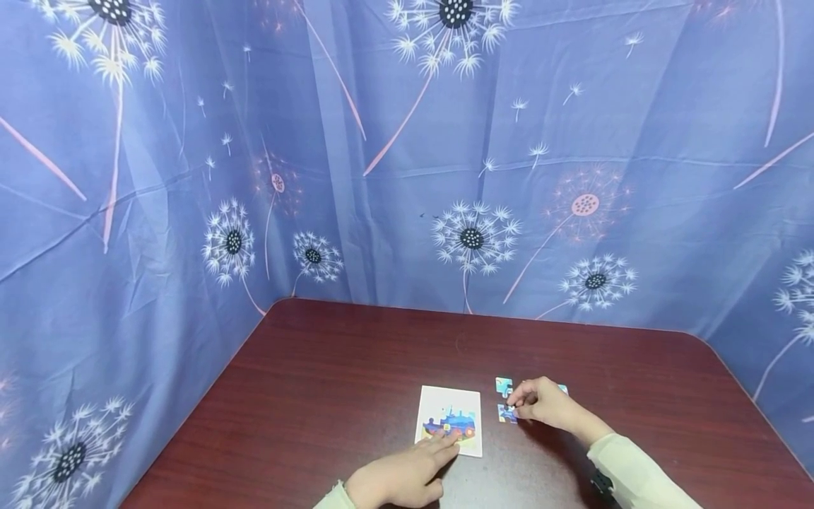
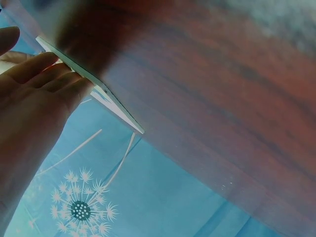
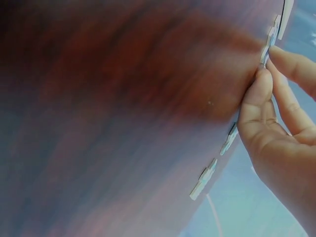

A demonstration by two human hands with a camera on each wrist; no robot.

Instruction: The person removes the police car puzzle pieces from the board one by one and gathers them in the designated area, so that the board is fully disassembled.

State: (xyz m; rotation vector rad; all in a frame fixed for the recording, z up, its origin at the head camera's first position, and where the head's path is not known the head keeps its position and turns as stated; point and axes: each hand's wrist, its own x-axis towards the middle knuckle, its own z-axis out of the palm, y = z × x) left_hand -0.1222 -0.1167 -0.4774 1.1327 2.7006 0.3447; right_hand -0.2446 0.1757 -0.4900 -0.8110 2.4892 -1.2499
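A white puzzle board [image 1: 439, 398] with a blue ship picture lies flat on the table. My left hand [image 1: 405, 475] rests on its front part with fingers extended; in the left wrist view these fingers [image 2: 47, 74] lie over the board's edge [image 2: 121, 112]. To the right of the board, my right hand [image 1: 548, 404] pinches a small jigsaw piece, mostly hidden by the fingertips. Under and beside those fingertips lies a blue jigsaw piece [image 1: 506, 414], with a lighter piece [image 1: 503, 386] just behind it. The right wrist view shows thumb and forefinger close together at a piece [image 3: 265, 55].
Another jigsaw piece [image 1: 563, 389] shows partly behind the right hand. Two pieces, one nearer the hand [image 3: 229, 139] and one farther off [image 3: 203, 180], lie apart in the right wrist view. The dark red wooden table [image 1: 318, 375] meets a blue dandelion curtain [image 1: 394, 212].
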